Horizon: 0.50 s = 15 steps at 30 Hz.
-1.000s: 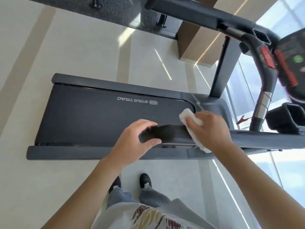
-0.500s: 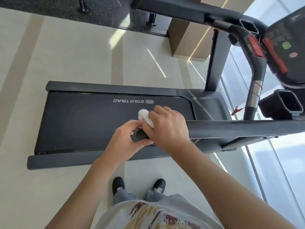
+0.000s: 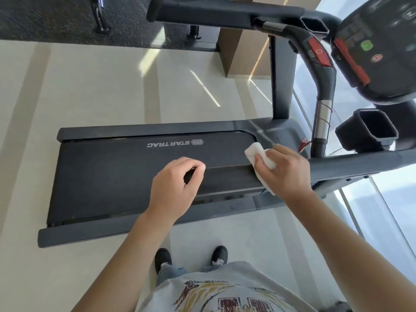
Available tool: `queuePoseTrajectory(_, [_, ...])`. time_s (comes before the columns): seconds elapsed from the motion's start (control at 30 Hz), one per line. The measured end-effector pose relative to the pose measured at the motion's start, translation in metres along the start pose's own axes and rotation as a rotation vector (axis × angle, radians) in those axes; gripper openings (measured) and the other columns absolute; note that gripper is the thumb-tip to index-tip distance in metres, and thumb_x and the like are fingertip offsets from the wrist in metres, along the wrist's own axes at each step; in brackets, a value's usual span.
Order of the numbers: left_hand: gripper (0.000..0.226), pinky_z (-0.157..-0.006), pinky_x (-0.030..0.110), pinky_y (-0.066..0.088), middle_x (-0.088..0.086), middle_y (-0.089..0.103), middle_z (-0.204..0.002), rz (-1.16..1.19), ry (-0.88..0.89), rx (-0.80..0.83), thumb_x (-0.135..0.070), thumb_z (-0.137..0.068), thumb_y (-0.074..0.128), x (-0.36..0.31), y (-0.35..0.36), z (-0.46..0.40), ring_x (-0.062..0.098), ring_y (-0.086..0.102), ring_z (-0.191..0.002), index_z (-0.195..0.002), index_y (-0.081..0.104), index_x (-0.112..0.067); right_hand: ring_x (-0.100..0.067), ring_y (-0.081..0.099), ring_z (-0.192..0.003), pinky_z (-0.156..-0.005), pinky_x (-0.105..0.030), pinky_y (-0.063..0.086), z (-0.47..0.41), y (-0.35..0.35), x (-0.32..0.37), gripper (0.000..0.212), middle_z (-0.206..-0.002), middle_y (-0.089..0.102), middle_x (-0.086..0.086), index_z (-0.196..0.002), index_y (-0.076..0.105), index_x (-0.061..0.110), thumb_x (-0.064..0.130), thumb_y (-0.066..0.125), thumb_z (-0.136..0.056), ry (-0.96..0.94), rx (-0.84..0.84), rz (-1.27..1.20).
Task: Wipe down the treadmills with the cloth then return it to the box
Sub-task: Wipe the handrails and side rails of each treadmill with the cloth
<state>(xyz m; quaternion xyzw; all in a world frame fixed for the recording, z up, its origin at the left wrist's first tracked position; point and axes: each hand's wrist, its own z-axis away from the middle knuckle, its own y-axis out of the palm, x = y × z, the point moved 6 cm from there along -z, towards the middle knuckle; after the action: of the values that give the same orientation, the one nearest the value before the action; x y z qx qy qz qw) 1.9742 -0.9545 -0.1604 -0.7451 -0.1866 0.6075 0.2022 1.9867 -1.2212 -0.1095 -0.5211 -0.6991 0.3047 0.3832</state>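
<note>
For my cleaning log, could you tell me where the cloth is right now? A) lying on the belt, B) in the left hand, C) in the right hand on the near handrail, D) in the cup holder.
C: the right hand grips the white cloth around the near handrail, while the left hand holds the rail's end bare.

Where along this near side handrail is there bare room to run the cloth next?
The bare stretch of the dark grey handrail lies between the left hand, gripping its end, and the right hand, holding the white folded cloth. Beyond the right hand the rail is also bare, though the black cupholder crowds it.
</note>
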Motion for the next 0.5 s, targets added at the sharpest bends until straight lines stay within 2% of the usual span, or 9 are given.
queuePoseTrajectory(0.13, [0.031, -0.054, 0.028, 0.042, -0.013, 0.071, -0.075, -0.146, 0.052, -0.277, -0.020, -0.100, 0.053, -0.003, 0.002, 0.002, 0.007, 0.055, -0.063, -0.085, 0.080, -0.021, -0.025, 0.037, -0.055, -0.044, -0.029, 0.032, -0.001, -0.006, -0.037, 0.049, -0.061, 0.034, 0.004, -0.056, 0.042, 0.015, 0.035, 0.064, -0.095, 0.001, 0.017, 0.011])
queuePoseTrajectory(0.23, [0.033, -0.054, 0.024, 0.036, -0.009, 0.070, -0.071, -0.146, 0.089, -0.371, -0.010, -0.098, 0.053, -0.002, 0.002, 0.006, 0.008, 0.055, -0.060, -0.082, 0.081, -0.014, -0.023, 0.037, -0.054, -0.045, -0.027, 0.027, 0.000, 0.001, -0.024, 0.049, -0.059, 0.037, 0.002, -0.056, 0.041, 0.015, 0.032, 0.066, -0.095, 0.016, 0.027, -0.008])
queuePoseTrajectory(0.37, [0.032, -0.056, 0.022, 0.036, -0.005, 0.071, -0.073, -0.149, 0.082, -0.393, -0.004, -0.097, 0.052, -0.003, 0.002, 0.007, 0.004, 0.058, -0.063, -0.084, 0.080, -0.009, -0.020, 0.038, -0.054, -0.051, -0.026, 0.022, 0.003, 0.024, 0.049, 0.038, -0.061, 0.041, 0.003, -0.060, 0.049, 0.017, 0.027, 0.071, -0.090, -0.144, 0.079, -0.160])
queuePoseTrajectory(0.5, [0.035, -0.048, 0.040, 0.039, -0.001, 0.060, -0.063, -0.157, 0.011, -0.390, -0.002, -0.101, 0.049, 0.002, 0.003, 0.007, 0.019, 0.054, -0.055, -0.071, 0.067, -0.007, -0.020, 0.032, -0.051, -0.051, -0.025, 0.013, -0.004, 0.044, 0.117, 0.029, -0.059, 0.033, 0.004, -0.065, 0.054, 0.018, 0.023, 0.075, -0.085, -0.238, 0.204, -0.257])
